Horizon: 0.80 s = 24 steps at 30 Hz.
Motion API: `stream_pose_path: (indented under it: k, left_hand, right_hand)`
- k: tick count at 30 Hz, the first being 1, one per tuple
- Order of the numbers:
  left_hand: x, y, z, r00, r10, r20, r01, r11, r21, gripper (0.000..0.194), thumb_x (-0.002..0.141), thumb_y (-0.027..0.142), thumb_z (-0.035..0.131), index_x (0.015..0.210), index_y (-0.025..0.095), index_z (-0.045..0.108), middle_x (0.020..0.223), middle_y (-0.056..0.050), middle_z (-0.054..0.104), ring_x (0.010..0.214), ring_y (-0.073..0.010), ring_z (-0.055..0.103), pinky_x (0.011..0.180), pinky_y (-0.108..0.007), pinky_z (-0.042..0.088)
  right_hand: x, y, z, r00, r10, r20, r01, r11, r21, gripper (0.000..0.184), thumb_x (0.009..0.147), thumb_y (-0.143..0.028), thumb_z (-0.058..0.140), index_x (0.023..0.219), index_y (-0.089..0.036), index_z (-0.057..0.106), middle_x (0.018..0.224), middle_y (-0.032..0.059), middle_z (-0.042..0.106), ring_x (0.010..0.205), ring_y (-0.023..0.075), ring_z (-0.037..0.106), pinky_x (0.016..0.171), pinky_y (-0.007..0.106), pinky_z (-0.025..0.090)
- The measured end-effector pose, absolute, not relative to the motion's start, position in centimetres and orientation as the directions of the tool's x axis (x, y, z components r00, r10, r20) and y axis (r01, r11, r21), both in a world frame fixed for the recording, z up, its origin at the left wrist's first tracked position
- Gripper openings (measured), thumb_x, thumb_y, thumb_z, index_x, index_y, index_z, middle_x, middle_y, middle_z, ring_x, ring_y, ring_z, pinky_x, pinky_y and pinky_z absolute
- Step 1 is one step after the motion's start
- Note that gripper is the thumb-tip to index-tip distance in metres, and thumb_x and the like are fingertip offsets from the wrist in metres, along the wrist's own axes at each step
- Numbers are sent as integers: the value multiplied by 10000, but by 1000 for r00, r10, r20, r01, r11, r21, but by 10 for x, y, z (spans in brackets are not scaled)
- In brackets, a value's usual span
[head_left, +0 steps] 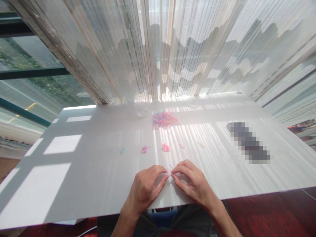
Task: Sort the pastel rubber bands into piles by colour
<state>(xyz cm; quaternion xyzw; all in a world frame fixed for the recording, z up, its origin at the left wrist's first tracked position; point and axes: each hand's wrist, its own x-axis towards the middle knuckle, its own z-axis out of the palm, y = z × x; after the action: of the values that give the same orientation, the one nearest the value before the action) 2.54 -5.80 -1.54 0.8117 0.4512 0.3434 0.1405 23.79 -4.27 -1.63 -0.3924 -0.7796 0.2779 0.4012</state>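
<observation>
From here I count two hands (pixel 172 184), one heap of rubber bands (pixel 165 120), five small loose band clumps (pixel 166 147) (one looks blue from my seat), one clear glass (pixel 141 109), one clear round disc (pixel 192 102) and one blurred object (pixel 249 143).

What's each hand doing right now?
Left hand: closed, fingers pinching a small pale rubber band.
Right hand: closed, fingers pinching the same band.

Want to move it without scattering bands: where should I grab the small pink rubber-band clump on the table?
Pinch the small pink rubber-band clump from above at its bunched middle, coming from your side with your right hand. It lies flat, apart from the big pile of bands, so nothing blocks that approach.
</observation>
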Motion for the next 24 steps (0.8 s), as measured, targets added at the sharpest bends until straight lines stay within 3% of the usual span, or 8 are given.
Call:
stream_pose_path:
  k: [24]
  left_hand:
    - [27,-58,-9,320,847,424,611,-527,591,85,964,154,610,986,226,649,853,2,736,723,-139,691,668,-234,519]
  right_hand:
    - [239,-42,-14,-376,839,392,353,521,-777,114,937,-128,620,973,-225,671,887,34,641,818,164,643,717,267,549]
